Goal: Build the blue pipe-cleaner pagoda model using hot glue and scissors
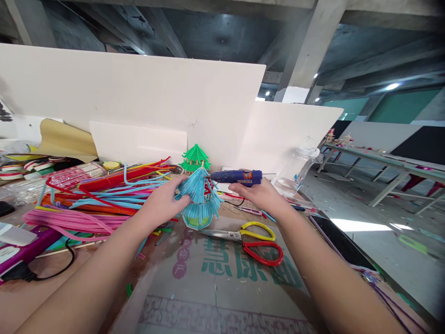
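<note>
Glue gun [231,176] at the blue pagoda [197,191]

From here, the pagoda stands just behind the scissors [241,234], a green tower [195,157] beyond. The left hand [166,198] pinches the pagoda's side, thumb opposite fingers. The right hand [263,194] grips the gun, thumb forward; I can't see its other fingers.

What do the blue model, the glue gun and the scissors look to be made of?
Blue model: matte, slim strips set side by side, perhaps chenille stems; texture too fine to confirm.
Glue gun: likely hard plastic; the blue body looks smooth, slightly shiny.
Scissors: metal blades, from their silvery gleam; yellow and red handles look glossy, perhaps plastic-coated.
</note>
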### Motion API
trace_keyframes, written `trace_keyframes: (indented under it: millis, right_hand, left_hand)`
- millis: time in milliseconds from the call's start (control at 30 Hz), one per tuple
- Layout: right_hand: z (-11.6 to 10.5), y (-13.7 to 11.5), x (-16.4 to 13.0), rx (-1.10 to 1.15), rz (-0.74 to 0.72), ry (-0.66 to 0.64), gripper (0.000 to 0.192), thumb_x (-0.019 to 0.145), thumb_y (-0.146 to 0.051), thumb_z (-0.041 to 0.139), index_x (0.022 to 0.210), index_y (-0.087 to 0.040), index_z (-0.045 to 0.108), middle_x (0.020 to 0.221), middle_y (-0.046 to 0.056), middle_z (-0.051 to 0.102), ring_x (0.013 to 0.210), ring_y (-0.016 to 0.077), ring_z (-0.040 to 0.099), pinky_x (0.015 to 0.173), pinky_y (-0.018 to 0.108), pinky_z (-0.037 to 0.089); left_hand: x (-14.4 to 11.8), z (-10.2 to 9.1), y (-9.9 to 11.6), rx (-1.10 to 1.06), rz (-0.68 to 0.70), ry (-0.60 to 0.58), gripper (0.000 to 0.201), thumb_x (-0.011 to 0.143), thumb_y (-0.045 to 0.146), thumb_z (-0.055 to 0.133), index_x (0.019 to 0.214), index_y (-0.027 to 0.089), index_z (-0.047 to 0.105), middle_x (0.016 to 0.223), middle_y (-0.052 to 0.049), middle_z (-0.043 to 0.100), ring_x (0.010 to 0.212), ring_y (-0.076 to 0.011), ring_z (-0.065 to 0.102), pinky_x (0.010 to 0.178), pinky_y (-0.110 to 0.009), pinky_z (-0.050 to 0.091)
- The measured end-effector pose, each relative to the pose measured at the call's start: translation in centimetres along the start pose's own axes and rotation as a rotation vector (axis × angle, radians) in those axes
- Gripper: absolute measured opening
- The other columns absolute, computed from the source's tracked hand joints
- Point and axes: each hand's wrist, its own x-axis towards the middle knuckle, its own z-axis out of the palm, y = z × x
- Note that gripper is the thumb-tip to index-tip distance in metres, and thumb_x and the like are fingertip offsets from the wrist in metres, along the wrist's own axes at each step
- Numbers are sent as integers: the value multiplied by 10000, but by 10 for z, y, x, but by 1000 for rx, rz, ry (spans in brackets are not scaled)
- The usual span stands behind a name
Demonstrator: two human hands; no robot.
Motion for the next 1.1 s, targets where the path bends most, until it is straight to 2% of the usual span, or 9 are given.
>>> trace_keyframes:
  millis: [167,233,333,400,633,900,1000,1100]
  right_hand:
    - [0,3,0,-10,14,-5,364,848,-446,638,1153,-254,692,1117,44,728,1029,232,664,914,381,500]
    - [0,4,0,-36,15,-4,361,835,-470,641,1112,-244,695,1018,34,735,936,216,665,834,349,507]
    - [-1,5,-1,-104,68,6,360,802,-527,644,949,-202,693,775,9,687,720,179,612,665,302,480]
    - [-1,6,-2,-128,79,-4,363,793,-542,640,879,-190,670,719,-1,651,673,163,576,622,285,454]
    - [0,5,-3,-83,63,-47,342,789,-526,658,891,-200,643,803,8,675,755,172,600,682,287,455]
    - [-1,-5,-2,-52,73,1,354,789,-524,645,877,-181,636,666,-15,601,639,148,547,606,277,422]
    - [-2,-3,-3,-53,97,-34,354,805,-535,628,857,-186,613,598,-30,558,595,146,538,575,274,419]
    - [-2,1,-3,-63,76,-55,366,827,-556,602,851,-190,606,632,-10,602,631,164,579,600,288,443]
  left_hand:
    - [0,0,0,13,-8,8,578,793,346,488,1356,214,503,1260,-52,641,1029,-274,628,866,-378,484]
    - [0,1,-1,17,-13,8,582,793,349,489,1358,211,503,1265,-57,639,1034,-277,627,865,-379,486]
    - [0,1,-2,15,-14,6,579,795,355,495,1355,211,507,1268,-61,638,1040,-282,626,856,-381,490]
    - [1,1,-1,8,-3,8,574,794,355,497,1349,208,513,1271,-63,638,1052,-284,623,862,-382,490]
    - [2,0,-1,-2,14,4,577,792,349,489,1347,193,511,1261,-69,642,1094,-290,613,896,-391,477]
    - [1,-1,0,10,7,2,570,794,350,492,1342,196,515,1261,-66,644,1076,-288,622,888,-390,478]
    - [0,-1,-1,11,12,5,576,798,347,492,1353,197,505,1266,-65,641,1097,-288,616,893,-385,477]
    - [1,0,-1,17,14,8,577,799,350,496,1354,194,503,1265,-68,641,1101,-289,615,890,-385,480]
